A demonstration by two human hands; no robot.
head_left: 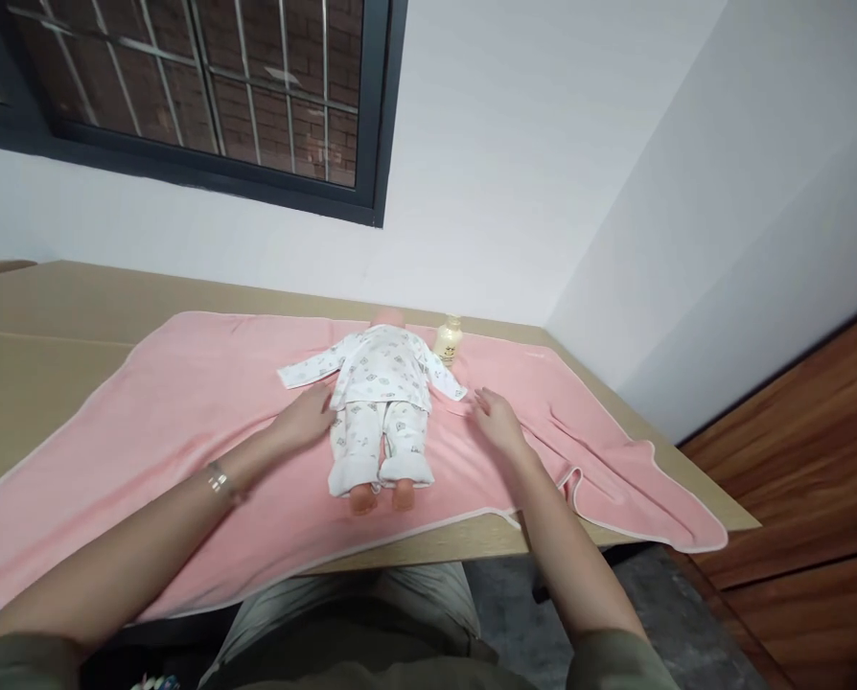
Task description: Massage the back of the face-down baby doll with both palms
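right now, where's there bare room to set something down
Bare tabletop at far left, between the wall and the pink blanket; bare blanket left of the doll, beyond the left hand. Crowded: between the doll, bottle and right hand.

Single view: head cam, worn on person's head, wide. Looks fwd & dn from above lap [435, 589], across table [83, 299] to wall [507, 172] & window [205, 96] behind. Fairly nr; doll [382, 374] just below mid-frame. Window's lower edge slants dn to R.
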